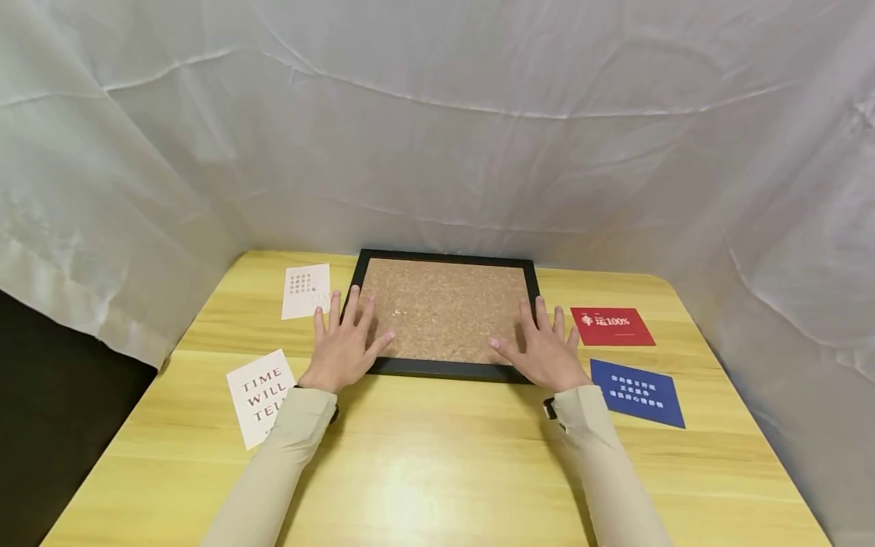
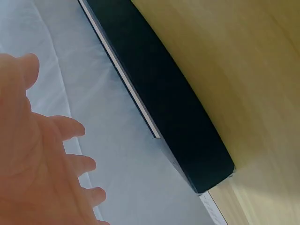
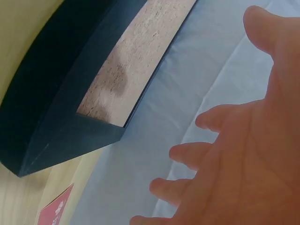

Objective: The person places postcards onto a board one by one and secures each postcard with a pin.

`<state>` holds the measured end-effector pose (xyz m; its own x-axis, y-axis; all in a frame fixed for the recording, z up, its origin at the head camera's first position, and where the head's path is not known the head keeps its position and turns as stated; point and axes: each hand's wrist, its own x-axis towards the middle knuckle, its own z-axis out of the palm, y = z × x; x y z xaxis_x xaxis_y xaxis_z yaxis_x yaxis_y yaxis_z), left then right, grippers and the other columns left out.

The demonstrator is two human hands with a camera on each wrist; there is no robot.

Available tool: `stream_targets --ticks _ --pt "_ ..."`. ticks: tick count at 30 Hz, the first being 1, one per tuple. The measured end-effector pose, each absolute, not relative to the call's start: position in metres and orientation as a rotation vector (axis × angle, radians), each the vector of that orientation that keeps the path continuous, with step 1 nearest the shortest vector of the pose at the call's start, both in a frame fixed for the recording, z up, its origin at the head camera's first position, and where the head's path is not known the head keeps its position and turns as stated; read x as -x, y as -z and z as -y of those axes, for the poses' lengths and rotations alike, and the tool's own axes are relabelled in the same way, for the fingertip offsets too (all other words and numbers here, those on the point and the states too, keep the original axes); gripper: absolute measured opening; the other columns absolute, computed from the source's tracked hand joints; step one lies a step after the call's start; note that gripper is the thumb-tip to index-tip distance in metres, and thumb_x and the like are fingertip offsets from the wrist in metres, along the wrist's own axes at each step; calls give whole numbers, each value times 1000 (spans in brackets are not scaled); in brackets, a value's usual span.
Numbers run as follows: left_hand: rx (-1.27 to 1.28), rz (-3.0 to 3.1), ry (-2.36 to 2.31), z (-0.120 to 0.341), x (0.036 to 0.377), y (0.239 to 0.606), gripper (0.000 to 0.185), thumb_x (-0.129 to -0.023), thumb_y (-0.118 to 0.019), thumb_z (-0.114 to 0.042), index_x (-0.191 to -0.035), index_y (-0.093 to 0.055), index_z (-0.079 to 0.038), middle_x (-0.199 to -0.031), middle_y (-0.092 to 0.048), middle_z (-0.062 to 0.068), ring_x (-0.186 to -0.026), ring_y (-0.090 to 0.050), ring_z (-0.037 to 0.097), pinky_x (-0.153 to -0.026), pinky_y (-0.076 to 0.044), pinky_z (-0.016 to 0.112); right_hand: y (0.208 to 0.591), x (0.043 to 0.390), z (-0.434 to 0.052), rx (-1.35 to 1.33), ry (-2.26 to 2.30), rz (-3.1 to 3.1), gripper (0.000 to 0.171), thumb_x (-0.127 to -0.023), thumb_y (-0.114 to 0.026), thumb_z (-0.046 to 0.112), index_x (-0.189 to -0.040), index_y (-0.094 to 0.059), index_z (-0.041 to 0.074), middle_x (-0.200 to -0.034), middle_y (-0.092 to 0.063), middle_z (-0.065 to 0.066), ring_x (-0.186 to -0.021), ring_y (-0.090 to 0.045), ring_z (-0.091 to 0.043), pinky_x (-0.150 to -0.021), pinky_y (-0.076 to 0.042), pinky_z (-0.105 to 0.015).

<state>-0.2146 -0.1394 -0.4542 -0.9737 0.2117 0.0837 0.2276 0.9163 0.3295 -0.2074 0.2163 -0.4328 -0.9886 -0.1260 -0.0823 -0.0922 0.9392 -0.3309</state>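
Our left hand (image 1: pixel 344 346) and right hand (image 1: pixel 543 351) lay spread flat on the cork board (image 1: pixel 444 308); cards (image 1: pixel 612 326) remained unpinned, we judged.

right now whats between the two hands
Head view: between the left hand and right hand lies only the cork board, its bare cork face.

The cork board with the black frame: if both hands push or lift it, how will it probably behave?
The cork board probably stays stiff, since a solid black frame surrounds it. Lying flat on the smooth wooden table, it likely slides rather than tips. The cork face may dent under hard fingertips.
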Motion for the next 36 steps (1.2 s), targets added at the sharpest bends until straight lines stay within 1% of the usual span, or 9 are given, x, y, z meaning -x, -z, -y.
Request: stream_targets --ticks 5,9,12,16,20,24,26,30,36 --pt "340 3014 548 142 215 455 82 -105 -42 -61 -166 -19 -13 -175 3 16 -160 8 47 -122 3 75 432 208 -219 173 547 -2974 102 -96 -49 73 -168 -6 14 -174 3 -23 -156 4 -59 -117 -1 -82" --pt "306 2981 553 147 217 455 80 -105 -44 -59 -165 -23 -12 -175 0 19 -160 6 50 -122 1 74 430 210 -223 218 617 -2971 98 -100 -51 64 -166 -9 5 -173 -2 -26 -155 -5 -60 -120 -12 -78" --pt "277 2964 555 150 217 454 78 -105 -45 -57 -164 -26 -10 -174 -5 22 -159 1 51 -123 -4 73 429 212 -227 240 685 -2961 95 -103 -53 56 -165 -9 -2 -172 -4 -29 -155 -11 -59 -121 -20 -72" --pt "245 2987 635 156 218 453 81 -106 -45 -56 -163 -26 -1 -172 -8 27 -156 -9 53 -122 -15 72 427 213 -234 249 777 -2933 91 -106 -53 48 -162 -10 -8 -170 -7 -32 -156 -13 -54 -124 -20 -67" --pt "168 2994 762 163 220 449 83 -107 -45 -53 -159 -27 9 -166 -16 36 -148 -23 57 -117 -29 70 428 216 -243 315 930 -2920 71 -107 -56 34 -154 -31 -13 -156 -37 -37 -146 -37 -52 -120 -33 -64" --pt "84 3002 830 171 221 445 83 -107 -48 -49 -157 -26 14 -157 -28 41 -137 -34 58 -111 -36 67 429 217 -250 223 969 -2879 70 -107 -55 32 -154 -30 -14 -154 -40 -38 -143 -42 -52 -117 -37 -64" --pt "36 3022 855 175 221 445 84 -106 -49 -49 -157 -26 14 -152 -32 42 -132 -36 57 -110 -38 66 430 217 -253 125 913 -2846 82 -108 -52 37 -159 -14 -15 -164 -22 -38 -149 -32 -54 -119 -32 -66" --pt "-38 3073 880 180 223 447 83 -106 -50 -47 -156 -27 14 -146 -36 41 -129 -40 55 -106 -43 65 433 219 -256 80 879 -2819 80 -108 -51 38 -157 -19 -17 -157 -36 -41 -141 -45 -54 -112 -41 -65" --pt "-64 3106 856 184 225 451 69 -105 -52 -46 -137 -53 15 -135 -46 41 -119 -52 51 -97 -49 63 436 221 -259 34 831 -2818 75 -108 -51 39 -153 -31 -18 -147 -48 -41 -133 -54 -51 -107 -47 -63"
